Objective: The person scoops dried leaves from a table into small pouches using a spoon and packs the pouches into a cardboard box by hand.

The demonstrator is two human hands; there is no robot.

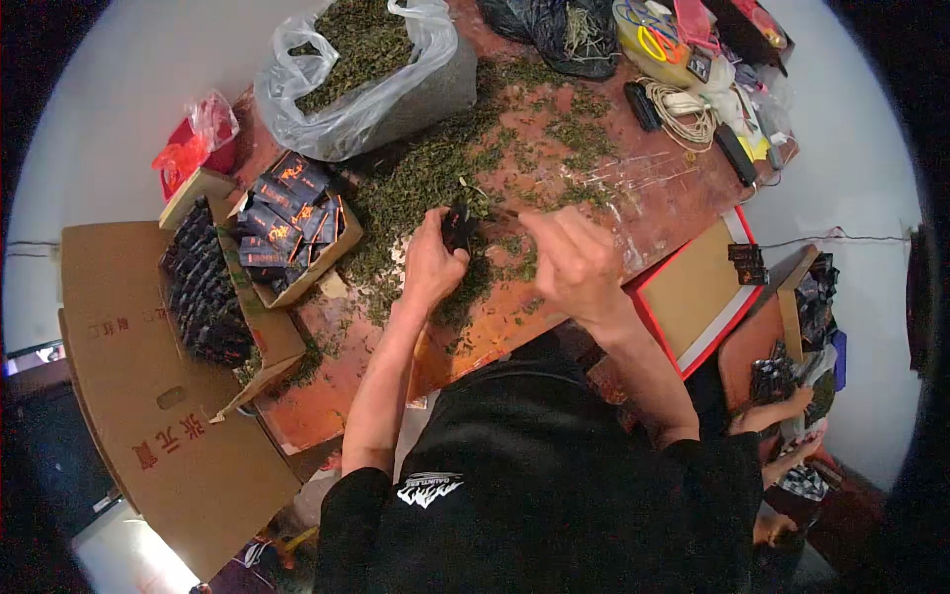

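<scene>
My left hand [432, 262] grips a small black packet [456, 226] between thumb and fingers, over the loose dried leaves. To its right, my right hand [579, 262] is closed with the fingers curled together; what they pinch, if anything, is too small to make out. Dark green dried leaves [406, 188] lie thickly on the reddish table [653, 198] beneath and beyond both hands. At the far left of the table, a clear plastic bag [381, 124] stands open, full of the same leaves. A small carton [348, 230] of black packets with orange print sits left of my left hand.
A large cardboard box [178, 396] holding many black packets stands at the left edge. A red-rimmed tray [693, 287] is at the right. Cables [688, 114] and a plastic tub [653, 45] lie at the back right. Another person's arms [777, 411] reach among packets at far right.
</scene>
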